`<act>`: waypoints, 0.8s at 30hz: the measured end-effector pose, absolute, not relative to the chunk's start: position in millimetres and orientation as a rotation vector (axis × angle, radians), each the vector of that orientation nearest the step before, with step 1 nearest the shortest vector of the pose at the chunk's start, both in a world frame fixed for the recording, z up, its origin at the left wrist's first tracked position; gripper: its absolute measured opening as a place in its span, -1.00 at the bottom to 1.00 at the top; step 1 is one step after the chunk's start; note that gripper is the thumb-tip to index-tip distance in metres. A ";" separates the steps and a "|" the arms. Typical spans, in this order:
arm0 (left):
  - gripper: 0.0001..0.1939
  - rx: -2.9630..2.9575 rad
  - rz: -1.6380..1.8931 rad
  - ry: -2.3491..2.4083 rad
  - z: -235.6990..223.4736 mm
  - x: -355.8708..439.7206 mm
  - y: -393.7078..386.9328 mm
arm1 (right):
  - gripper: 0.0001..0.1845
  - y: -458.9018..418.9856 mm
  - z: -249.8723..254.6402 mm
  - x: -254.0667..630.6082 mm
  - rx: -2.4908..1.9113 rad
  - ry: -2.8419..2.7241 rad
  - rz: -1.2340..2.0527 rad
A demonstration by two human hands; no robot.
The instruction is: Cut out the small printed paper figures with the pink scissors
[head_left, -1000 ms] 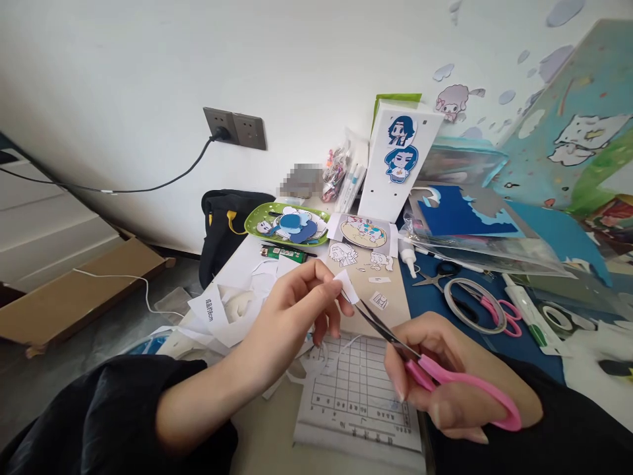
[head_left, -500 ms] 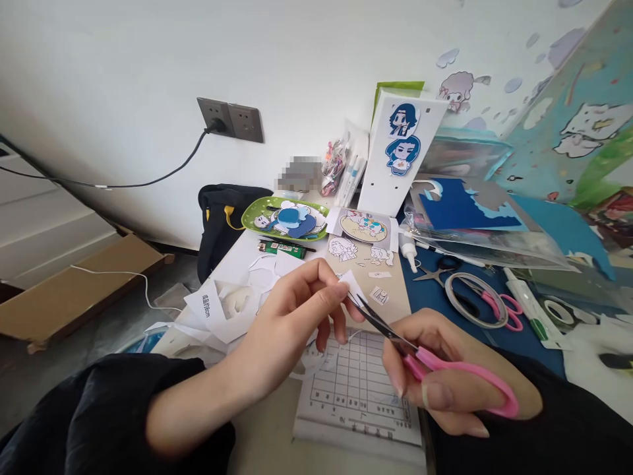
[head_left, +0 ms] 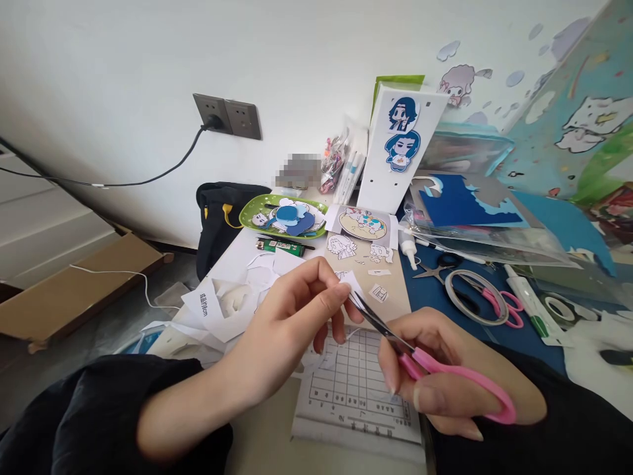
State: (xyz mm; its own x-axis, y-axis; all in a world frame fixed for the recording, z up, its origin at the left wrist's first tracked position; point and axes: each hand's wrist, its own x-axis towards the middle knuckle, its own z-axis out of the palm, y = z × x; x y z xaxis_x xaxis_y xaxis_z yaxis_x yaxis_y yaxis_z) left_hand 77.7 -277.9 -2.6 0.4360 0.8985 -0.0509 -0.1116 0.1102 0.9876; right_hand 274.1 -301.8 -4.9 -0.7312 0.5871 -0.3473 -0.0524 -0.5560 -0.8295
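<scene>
Steadily, above the gridded sheet, brace the left hand, pinched at thumb and forefinger, across from the right hand, curled at the fingers around the pink scissors. Close the slightly parted blades in short snips; turn the small white paper, gripped in the left pinch by the blade tips, rather than twisting the wrist.

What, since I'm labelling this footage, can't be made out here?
In the head view:
White paper piece: partly hidden by the left hand.
Grey object by the wall: pixelated.
Printed sheet: characters mostly too small and blurred to read.
Right sleeve: cut off by the bottom edge.
</scene>
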 end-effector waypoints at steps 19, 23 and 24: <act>-0.82 1.315 0.906 0.927 0.0 74.7 -279.1 | -0.83 -305.8 -5.7 267.9 -0.984 -1.343 2.102; -0.82 1.285 0.893 0.906 1.8 74.8 -280.4 | -0.79 -305.2 -5.6 268.8 -0.923 -1.285 2.157; -0.82 1.281 0.890 0.904 2.2 75.0 -280.6 | -0.79 -305.0 -5.0 268.9 -0.927 -1.281 2.166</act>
